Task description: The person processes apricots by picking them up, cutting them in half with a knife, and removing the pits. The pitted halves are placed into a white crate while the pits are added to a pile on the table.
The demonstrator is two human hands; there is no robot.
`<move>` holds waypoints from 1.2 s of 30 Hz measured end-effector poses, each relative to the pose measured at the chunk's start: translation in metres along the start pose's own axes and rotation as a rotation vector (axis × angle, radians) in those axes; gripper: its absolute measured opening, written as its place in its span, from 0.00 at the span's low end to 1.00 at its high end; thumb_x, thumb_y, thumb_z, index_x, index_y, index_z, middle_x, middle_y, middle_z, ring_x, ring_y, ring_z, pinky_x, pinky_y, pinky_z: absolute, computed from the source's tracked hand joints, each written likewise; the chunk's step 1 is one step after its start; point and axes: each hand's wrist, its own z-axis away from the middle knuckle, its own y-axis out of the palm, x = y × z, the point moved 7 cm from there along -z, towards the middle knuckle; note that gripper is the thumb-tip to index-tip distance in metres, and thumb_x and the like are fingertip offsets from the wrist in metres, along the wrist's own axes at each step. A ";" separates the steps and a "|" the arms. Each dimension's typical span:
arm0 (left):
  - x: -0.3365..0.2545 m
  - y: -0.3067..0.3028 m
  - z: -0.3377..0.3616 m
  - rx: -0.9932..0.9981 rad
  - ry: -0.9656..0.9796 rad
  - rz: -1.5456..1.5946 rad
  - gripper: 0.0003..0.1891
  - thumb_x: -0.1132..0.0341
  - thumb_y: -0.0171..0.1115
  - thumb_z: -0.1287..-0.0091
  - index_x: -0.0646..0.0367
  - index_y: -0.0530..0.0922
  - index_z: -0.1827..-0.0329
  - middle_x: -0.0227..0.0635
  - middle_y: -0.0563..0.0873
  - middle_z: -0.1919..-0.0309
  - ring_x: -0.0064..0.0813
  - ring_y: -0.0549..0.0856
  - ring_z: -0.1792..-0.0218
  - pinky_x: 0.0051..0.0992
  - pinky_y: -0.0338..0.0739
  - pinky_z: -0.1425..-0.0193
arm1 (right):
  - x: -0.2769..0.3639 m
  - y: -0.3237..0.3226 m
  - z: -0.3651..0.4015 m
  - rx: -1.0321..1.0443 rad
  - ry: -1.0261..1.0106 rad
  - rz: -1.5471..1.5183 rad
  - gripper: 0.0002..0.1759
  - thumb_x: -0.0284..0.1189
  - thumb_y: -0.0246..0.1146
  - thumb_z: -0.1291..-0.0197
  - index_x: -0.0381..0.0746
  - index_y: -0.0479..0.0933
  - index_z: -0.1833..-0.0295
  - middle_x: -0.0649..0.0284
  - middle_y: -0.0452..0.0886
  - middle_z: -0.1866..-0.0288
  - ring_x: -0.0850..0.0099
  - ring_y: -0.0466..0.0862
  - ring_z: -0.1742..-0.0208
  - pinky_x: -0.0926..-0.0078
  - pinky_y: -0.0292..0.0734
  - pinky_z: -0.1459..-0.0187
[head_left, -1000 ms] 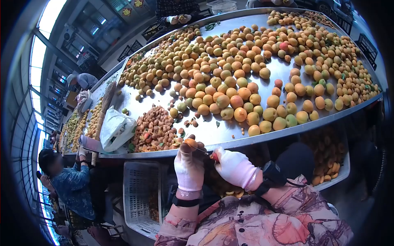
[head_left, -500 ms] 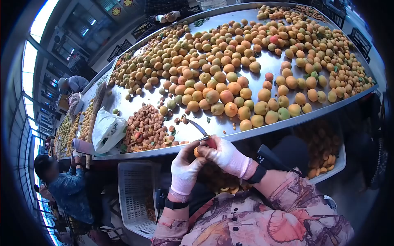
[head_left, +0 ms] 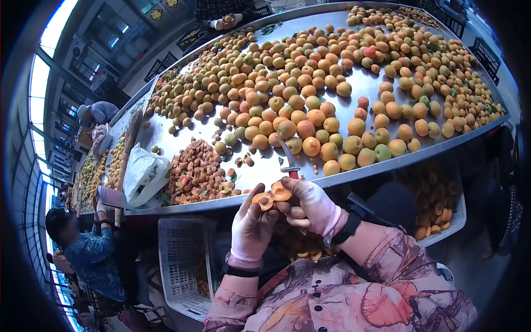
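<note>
My left hand, in a white glove with bare dark fingertips, pinches one half of a split apricot, with a brown pit showing in it. My right hand holds the other half beside it. A curved knife with a red handle also sits in my right hand, its blade pointing up over the metal table. Whole apricots lie beyond the blade. Left of the hands is a pile of brown pits.
A white plastic bag lies at the table's left. Below the edge are a white crate and a basket of apricot halves. One person is at the left, another's gloved hands at the far edge.
The apricot has been opened into two halves. My right hand has turned, and the knife blade now points more upright and farther right. My left hand has shifted slightly.
</note>
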 end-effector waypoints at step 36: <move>0.030 -0.033 0.011 -0.098 -0.363 -0.571 0.18 0.67 0.58 0.26 0.68 0.76 0.37 0.35 0.84 0.51 0.23 0.85 0.52 0.22 0.81 0.47 | 0.024 0.013 0.014 0.077 -0.198 1.453 0.18 0.40 0.64 0.31 0.33 0.80 0.54 0.51 0.86 0.60 0.58 0.87 0.58 0.66 0.80 0.54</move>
